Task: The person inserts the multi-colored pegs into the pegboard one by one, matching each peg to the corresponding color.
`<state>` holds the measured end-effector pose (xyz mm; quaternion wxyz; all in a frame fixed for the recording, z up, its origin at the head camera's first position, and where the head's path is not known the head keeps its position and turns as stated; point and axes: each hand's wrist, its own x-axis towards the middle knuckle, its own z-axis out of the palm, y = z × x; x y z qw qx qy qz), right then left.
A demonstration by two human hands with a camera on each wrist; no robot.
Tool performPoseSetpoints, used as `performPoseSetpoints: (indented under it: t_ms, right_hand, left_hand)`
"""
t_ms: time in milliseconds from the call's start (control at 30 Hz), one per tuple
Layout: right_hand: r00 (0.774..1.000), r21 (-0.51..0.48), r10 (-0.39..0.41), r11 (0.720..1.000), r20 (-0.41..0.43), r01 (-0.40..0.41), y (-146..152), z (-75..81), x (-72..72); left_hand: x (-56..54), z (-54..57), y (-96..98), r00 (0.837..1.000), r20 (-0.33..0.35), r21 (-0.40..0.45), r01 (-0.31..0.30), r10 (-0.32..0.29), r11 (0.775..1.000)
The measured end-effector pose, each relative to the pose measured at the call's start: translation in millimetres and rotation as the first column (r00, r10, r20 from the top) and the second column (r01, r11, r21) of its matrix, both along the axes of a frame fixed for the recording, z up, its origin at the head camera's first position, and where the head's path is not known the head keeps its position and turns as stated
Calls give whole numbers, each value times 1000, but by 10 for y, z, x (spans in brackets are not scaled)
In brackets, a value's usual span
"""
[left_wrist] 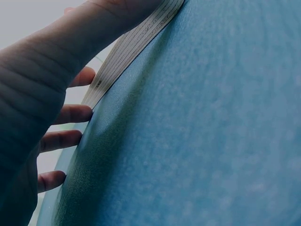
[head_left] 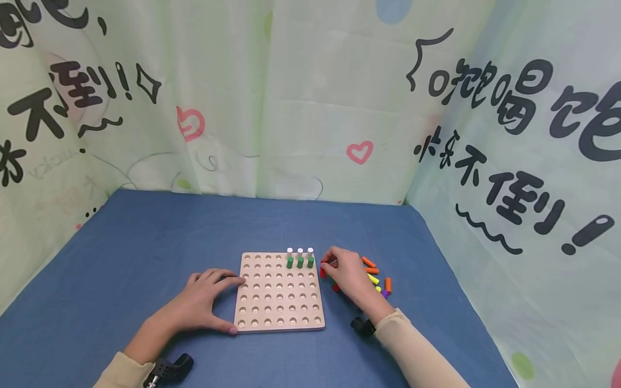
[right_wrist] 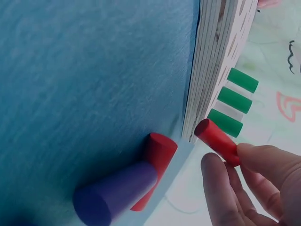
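Observation:
A pale wooden pegboard [head_left: 274, 303] with rows of round holes lies flat before me. Three white pegs [head_left: 299, 251] stand at the right of its back row, with three green pegs [head_left: 300, 262] in the row in front. My left hand [head_left: 201, 302] spreads along the board's left side, thumb at the near corner and index finger touching the edge. Beyond the board's right edge, my right hand [head_left: 351, 275] pinches a red peg [right_wrist: 217, 141] between thumb and fingers. The peg is tilted and apart from the board.
Loose pegs lie right of the board, partly behind my right hand: orange pegs [head_left: 388, 285], yellow pegs [head_left: 373, 279], a purple peg [right_wrist: 115, 188] and another red peg [right_wrist: 162, 150]. A blue cloth [head_left: 194, 226] covers the table. Printed curtains [head_left: 301, 108] enclose the back and sides.

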<state>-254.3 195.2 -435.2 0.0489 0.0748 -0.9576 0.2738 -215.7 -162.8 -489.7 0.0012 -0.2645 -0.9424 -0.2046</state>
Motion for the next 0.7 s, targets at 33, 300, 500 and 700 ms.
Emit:
performPoseSetpoints:
  t_ms: [33, 300, 500, 700]
  right_hand:
    - [1000, -1, -5, 1000, -6, 5, -11, 1, -2]
    - [1000, 4, -10, 1000, 0, 10, -94, 5, -2]
    - [1000, 2, -1, 1000, 20, 1, -101, -12, 14]
    - [1000, 18, 6, 1000, 7, -6, -106, -26, 7]
  left_hand:
    - [0, 1, -1, 1000, 1, 0, 0, 0, 1000]
    - [6, 6, 3, 1000, 10, 0, -3, 3, 1000]
    - [2, -4, 9, 1000, 14, 5, 2, -2, 1000]
    - [3, 14, 4, 1000, 11, 3, -2, 2, 1000]
